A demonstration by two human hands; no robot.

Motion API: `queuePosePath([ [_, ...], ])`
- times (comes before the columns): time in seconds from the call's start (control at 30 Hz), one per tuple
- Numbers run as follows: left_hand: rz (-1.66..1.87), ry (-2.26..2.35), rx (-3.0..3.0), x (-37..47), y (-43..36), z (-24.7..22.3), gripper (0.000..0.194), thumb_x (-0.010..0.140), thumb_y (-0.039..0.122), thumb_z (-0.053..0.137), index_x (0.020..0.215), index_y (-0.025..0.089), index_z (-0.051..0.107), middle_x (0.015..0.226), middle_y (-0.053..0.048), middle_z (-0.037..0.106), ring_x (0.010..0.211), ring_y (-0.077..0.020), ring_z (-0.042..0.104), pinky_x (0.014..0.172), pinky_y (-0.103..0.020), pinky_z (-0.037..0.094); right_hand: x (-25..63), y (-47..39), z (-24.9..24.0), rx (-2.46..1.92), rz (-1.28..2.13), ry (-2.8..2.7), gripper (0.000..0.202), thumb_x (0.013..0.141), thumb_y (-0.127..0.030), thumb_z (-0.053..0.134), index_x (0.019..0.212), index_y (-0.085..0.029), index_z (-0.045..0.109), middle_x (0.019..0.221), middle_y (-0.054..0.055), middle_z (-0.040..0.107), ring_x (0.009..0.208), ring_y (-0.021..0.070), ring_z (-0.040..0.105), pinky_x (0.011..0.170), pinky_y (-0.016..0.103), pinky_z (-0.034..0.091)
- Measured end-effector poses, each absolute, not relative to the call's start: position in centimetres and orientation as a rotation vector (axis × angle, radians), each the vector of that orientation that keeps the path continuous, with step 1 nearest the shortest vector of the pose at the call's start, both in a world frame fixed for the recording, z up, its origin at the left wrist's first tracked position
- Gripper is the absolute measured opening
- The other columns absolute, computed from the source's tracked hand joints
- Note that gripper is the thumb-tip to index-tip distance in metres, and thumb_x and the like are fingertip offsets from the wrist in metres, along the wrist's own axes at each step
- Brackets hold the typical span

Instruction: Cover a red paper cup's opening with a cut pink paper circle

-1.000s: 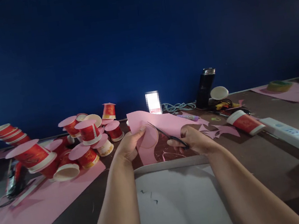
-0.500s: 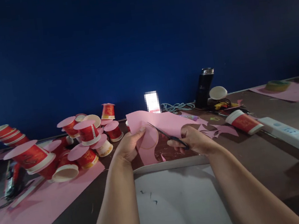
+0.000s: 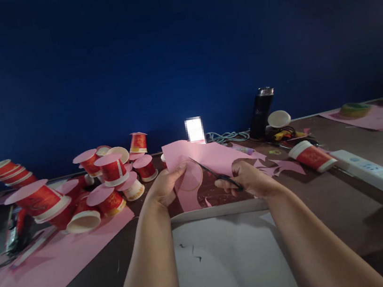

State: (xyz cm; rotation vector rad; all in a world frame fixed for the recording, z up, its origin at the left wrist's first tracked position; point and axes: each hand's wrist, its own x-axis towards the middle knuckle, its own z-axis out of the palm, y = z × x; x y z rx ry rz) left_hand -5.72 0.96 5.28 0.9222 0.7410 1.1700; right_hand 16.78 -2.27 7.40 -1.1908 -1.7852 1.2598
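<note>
Pinches pink paper (image 3: 210,154) in left hand (image 3: 163,185) above brown table (image 3: 324,205); grips scissors (image 3: 218,175) in right hand (image 3: 250,180), with blades (image 3: 201,165) near upper edge of circle (image 3: 191,177). Shows barely any shift from second ago; leaves circle, seemingly part-cut, attached.

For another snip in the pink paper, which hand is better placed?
The right hand, most likely: it grips the scissors, whose blades reach the pink paper. The left hand is occupied pinching that sheet.
</note>
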Motion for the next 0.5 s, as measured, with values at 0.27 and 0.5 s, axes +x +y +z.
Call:
queuePosePath([
  [0.27,1.168,0.761,0.904,-5.7,0.9,5.5,0.032,0.072,0.025,0.072,0.1,0.009,0.068,0.089,-0.012,0.072,0.081,-0.022,0.068,0.08,-0.034,0.053,16.6,-2.2,7.0,-1.187,1.342,-1.67,0.035,0.062,-0.042,0.075,0.051,-0.014,0.057,0.046,-0.001,0.054,0.038,0.0059,0.043,0.038,0.02,0.03],
  [0.5,1.244,0.758,0.84,-5.2,1.1,5.5,0.036,0.069,0.029,0.074,0.099,0.009,0.067,0.087,-0.011,0.072,0.08,-0.0211,0.068,0.077,-0.033,0.053,15.8,-1.5,6.2,-1.169,1.226,-1.591,0.034,0.065,-0.043,0.074,0.056,-0.012,0.062,0.047,0.001,0.057,0.042,0.0078,0.048,0.043,0.02,0.035],
])
